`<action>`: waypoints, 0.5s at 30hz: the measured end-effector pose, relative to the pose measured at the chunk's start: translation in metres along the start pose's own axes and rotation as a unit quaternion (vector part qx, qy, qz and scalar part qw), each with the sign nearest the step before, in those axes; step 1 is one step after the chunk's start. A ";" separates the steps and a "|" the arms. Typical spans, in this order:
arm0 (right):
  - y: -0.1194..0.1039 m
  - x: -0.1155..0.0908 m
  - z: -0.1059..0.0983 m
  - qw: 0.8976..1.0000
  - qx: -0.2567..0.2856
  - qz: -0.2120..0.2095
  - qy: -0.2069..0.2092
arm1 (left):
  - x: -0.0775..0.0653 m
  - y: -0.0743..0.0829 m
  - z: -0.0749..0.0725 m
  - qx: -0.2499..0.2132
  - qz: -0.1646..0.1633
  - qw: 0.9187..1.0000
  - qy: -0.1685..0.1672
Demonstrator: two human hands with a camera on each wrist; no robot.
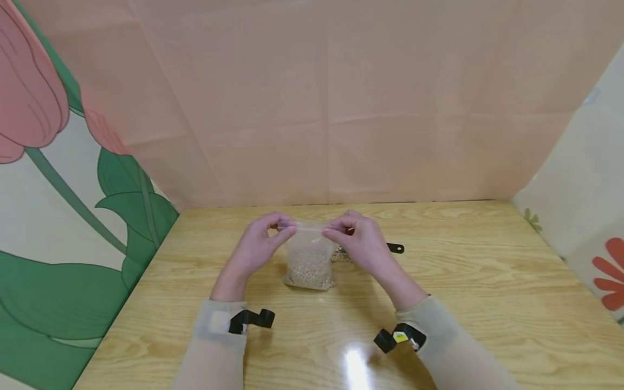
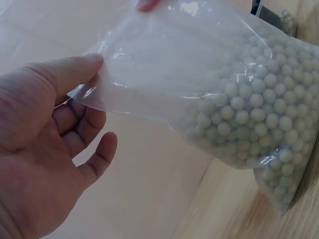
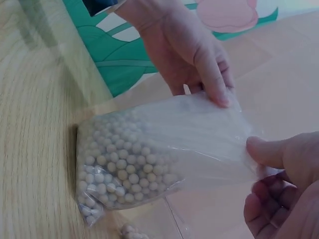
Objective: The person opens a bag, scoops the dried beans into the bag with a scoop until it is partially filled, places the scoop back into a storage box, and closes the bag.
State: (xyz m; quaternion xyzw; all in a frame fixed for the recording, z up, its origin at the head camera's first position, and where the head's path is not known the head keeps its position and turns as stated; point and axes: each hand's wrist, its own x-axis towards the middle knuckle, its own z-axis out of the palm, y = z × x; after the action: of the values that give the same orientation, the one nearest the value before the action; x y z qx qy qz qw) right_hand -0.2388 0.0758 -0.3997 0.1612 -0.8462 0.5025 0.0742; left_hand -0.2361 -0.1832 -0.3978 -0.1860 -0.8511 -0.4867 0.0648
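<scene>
A clear zip bag (image 1: 308, 254), its lower half full of small round pale beads (image 2: 264, 107), stands upright on the table. My left hand (image 1: 258, 241) pinches the top left corner of the bag between thumb and forefinger. At the opposite top corner, my right hand (image 1: 358, 238) pinches the film the same way. In the right wrist view both thumbs (image 3: 264, 152) press on the upper edge, and the plastic between them is drawn fairly flat. The beads lie well below the fingers.
Behind the bag, partly hidden by my right hand, are more pale beads (image 1: 341, 257) and a black handle (image 1: 396, 248) with a hole at its end. The wooden table (image 1: 487, 281) meets a pink sheet (image 1: 292, 135) at the back. A flower-printed panel (image 1: 63, 292) stands at left.
</scene>
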 end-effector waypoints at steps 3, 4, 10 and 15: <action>-0.001 0.002 0.001 1.000 -0.002 0.001 -0.016 | 0.000 0.000 0.000 -0.005 0.006 1.000 -0.007; -0.001 0.003 0.002 1.000 0.000 0.002 -0.020 | 0.000 0.000 0.000 -0.008 0.008 1.000 -0.010; -0.003 0.005 0.008 0.999 0.040 0.012 -0.028 | 0.002 0.002 0.004 -0.009 0.003 1.000 -0.019; -0.002 0.004 0.011 0.998 0.052 0.017 -0.032 | 0.003 0.003 0.005 0.003 0.013 1.000 -0.017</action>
State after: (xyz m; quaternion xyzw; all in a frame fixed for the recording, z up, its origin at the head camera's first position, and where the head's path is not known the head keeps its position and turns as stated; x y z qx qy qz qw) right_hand -0.2417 0.0649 -0.4020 0.1668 -0.8235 0.5413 0.0299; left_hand -0.2372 -0.1769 -0.3974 -0.2051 -0.8511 -0.4799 0.0574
